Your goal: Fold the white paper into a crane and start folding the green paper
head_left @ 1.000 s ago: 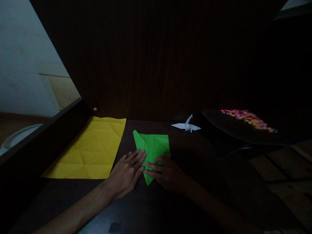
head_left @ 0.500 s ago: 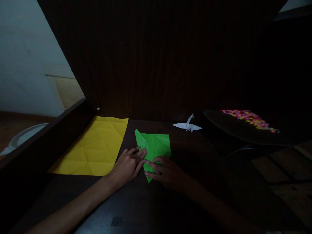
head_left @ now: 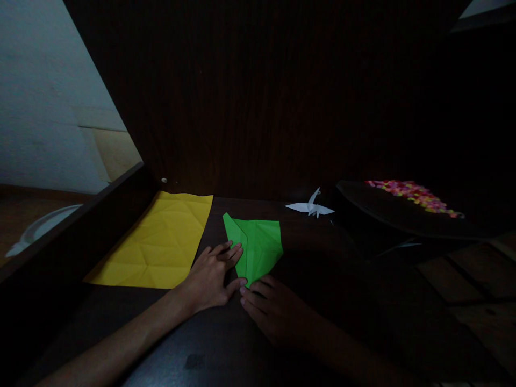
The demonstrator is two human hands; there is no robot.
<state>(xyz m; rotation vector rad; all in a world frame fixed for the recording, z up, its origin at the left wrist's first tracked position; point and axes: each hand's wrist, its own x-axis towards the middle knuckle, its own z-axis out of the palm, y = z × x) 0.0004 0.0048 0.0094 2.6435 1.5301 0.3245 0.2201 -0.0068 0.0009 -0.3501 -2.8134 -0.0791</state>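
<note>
A sheet of green origami paper [head_left: 262,244] lies on the dark tabletop, its left edge folded over into a long narrow flap. My left hand [head_left: 212,274] rests on that flap with the fingers spread, the thumb reaching to the paper's bottom tip. At this same tip my right hand [head_left: 272,306] has its fingers bent and drawn together on the paper's lower corner, partly covering it. The two hands nearly touch there. Left of the green paper is a yellow creased paper sheet [head_left: 161,242], lying flat beside my left wrist.
A white folded paper crane [head_left: 311,208] stands behind and to the right. Farther right, a dark flat-topped object [head_left: 355,199] bears a cluster of small pink, red and yellow pieces [head_left: 419,196]. A raised wooden edge [head_left: 100,204] borders the left side; a dark wooden panel [head_left: 258,107] rises behind.
My right hand has slid down off the paper's middle to its bottom corner, and the lower tip now looks shorter. My left thumb has moved down toward that corner.
</note>
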